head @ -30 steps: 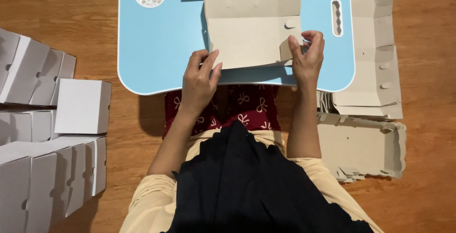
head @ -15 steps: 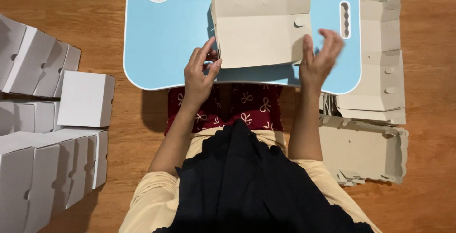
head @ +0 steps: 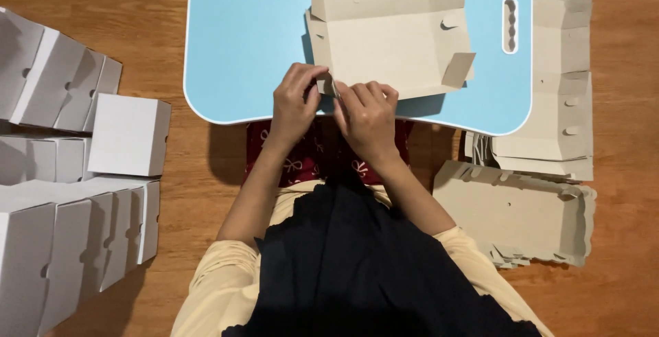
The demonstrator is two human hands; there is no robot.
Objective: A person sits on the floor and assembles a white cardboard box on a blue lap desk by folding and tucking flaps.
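Pinching cardboard box blank, both hands.

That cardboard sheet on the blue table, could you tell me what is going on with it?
A person is folding a flat cardboard box blank on a small blue lap table. Both the left hand and the right hand pinch its near left corner flap. Folded white boxes lie to the left, unfolded blanks to the right.

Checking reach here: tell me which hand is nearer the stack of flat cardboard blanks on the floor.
Right. The right hand sits at the near-left corner of the cardboard sheet, on the side toward the stack of flat blanks. The left hand lies just beyond it, farther from the stack.
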